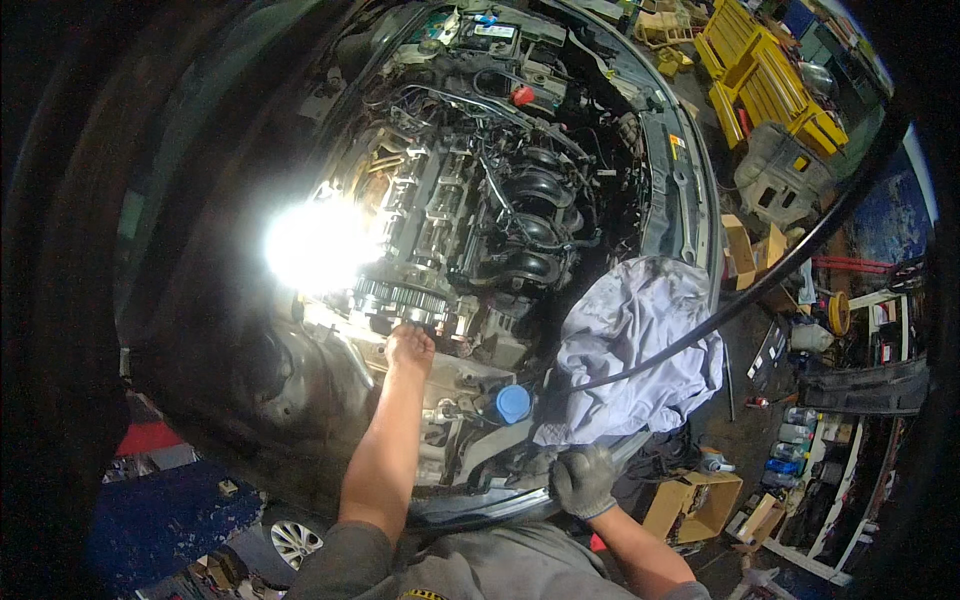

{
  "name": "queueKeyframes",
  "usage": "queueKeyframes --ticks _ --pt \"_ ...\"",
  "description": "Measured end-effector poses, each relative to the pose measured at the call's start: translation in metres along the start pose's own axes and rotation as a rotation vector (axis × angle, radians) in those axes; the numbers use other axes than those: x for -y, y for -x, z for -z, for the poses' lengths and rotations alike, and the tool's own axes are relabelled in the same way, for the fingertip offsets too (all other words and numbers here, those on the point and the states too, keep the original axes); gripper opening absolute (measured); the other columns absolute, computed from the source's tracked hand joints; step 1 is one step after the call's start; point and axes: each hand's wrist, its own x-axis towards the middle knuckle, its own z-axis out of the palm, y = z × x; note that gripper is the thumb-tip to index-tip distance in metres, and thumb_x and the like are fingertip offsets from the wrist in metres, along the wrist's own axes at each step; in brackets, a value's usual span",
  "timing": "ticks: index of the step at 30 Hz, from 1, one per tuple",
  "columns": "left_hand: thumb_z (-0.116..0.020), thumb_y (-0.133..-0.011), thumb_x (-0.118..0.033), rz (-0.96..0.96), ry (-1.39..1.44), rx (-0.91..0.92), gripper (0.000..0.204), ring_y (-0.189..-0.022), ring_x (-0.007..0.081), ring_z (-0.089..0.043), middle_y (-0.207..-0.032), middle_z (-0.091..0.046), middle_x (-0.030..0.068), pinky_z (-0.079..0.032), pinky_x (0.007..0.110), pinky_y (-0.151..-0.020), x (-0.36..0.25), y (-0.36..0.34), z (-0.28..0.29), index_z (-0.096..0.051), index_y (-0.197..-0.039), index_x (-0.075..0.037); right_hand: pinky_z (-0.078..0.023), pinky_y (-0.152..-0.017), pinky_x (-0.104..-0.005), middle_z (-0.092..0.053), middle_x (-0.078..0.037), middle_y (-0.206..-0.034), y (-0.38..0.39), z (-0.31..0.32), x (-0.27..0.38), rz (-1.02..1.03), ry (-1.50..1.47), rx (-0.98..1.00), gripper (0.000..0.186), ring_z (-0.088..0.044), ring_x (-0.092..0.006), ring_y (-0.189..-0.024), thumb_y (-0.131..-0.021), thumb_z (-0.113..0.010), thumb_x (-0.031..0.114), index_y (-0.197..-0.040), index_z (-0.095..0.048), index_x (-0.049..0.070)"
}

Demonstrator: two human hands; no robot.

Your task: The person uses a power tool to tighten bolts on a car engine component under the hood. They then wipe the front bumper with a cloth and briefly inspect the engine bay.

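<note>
My bare left hand reaches into an open engine bay, its fingers closed beside the toothed timing gears at the near end of the engine. Whatever those fingers hold is hidden behind the hand. Beyond the gears, the camshafts lie exposed along the top of the engine. My right hand, in a grey work glove, is curled over the car's fender edge at the near side. A crumpled pale cloth lies just past it. A blue round cap sits between my two hands.
A bright lamp glares left of the engine. Black intake runners fill its right side. Wrenches lie on the front panel, and a dark hose crosses the view. A yellow tool chest and cardboard box stand on the right.
</note>
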Motion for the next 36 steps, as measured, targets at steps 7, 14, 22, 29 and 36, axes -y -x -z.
queueKeyframes --ticks 7,14,22,29,36 --pt "-0.062 -0.107 -0.019 0.023 -0.035 0.016 0.031 -0.071 0.0169 -0.055 -0.075 -0.057 0.0018 -0.049 0.033 -0.069 0.001 -0.005 -0.006 -0.056 -0.077 -0.013 -0.045 -0.073 -0.0523 -0.063 -0.016 -0.087 -0.003 -0.001 0.002 -0.008 -0.02 -0.006 0.018 -0.06 -0.0403 -0.079 -0.083 -0.08 0.014 -0.095 -0.067 0.009" --pt "-0.061 -0.107 -0.015 0.036 0.024 -0.064 0.032 -0.073 0.0159 -0.058 -0.077 -0.059 0.0007 -0.052 0.032 -0.072 0.001 0.013 -0.014 -0.051 -0.076 -0.013 -0.046 -0.072 -0.0521 -0.065 -0.016 -0.091 0.0 0.0 0.001 -0.019 -0.003 0.007 0.013 -0.061 -0.0405 -0.08 -0.086 -0.078 0.014 -0.095 -0.068 0.01" --pt "-0.055 -0.11 -0.017 -0.001 0.032 0.014 0.027 -0.071 0.0164 -0.058 -0.076 -0.06 0.0006 -0.052 0.033 -0.071 0.002 0.002 -0.008 -0.056 -0.084 -0.012 -0.045 -0.073 -0.0525 -0.064 -0.016 -0.089 -0.001 -0.002 0.001 -0.015 -0.022 0.002 0.016 -0.061 -0.0405 -0.079 -0.086 -0.079 0.015 -0.093 -0.066 0.009" --pt "-0.058 -0.111 -0.018 0.054 0.049 0.03 0.025 -0.067 0.0156 -0.056 -0.072 -0.059 0.0006 -0.052 0.032 -0.07 0.008 0.001 -0.011 -0.059 -0.087 -0.012 -0.045 -0.073 -0.0535 -0.065 -0.016 -0.088 -0.001 -0.002 0.001 -0.013 -0.007 -0.001 0.017 -0.061 -0.041 -0.078 -0.086 -0.079 0.016 -0.093 -0.066 0.009" --pt "-0.057 -0.111 -0.019 0.011 0.064 0.064 0.024 -0.069 0.0161 -0.054 -0.077 -0.061 0.0013 -0.049 0.034 -0.069 0.009 -0.014 0.001 -0.059 -0.088 -0.013 -0.045 -0.073 -0.0538 -0.064 -0.017 -0.088 -0.001 -0.001 0.003 -0.017 0.0 0.005 0.017 -0.061 -0.0414 -0.079 -0.087 -0.078 0.016 -0.096 -0.065 0.009"
